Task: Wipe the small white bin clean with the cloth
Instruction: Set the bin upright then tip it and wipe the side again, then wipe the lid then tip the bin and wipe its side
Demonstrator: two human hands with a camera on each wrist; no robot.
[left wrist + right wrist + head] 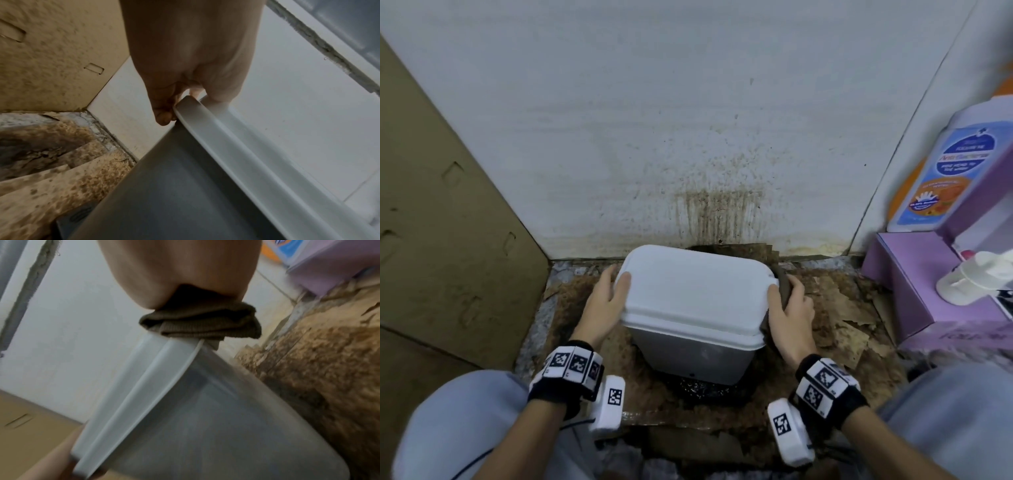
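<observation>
My left hand (604,305) grips the left edge of the small white bin (697,301): from the head view the thumb lies on top of the lid, and the other fingers curl down around the rim. The left wrist view confirms it from below, with the fingertips (164,115) hooked under the lip of the lid and the thumb pressing on top. My right hand (791,315) clasps the opposite edge with the brown cloth (784,287) bunched between palm and plastic; from the head view I see the thumb on the lid's right rim and only a dark sliver of fabric at the far right corner. The right wrist view shows far more of it: the cloth (201,322) is folded in several layers, wedged under the hand and pressed onto the lid's corner, though I cannot tell there how the fingers themselves lie, since the picture is blurred and the palm fills the top. The bin stands closed on stained, torn cardboard (835,308) close to the spattered white wall (688,120). Only the head view shows the purple box (914,291) and the blue-labelled bottle (945,164) to the right, and the cardboard panel (448,205) on the left.
</observation>
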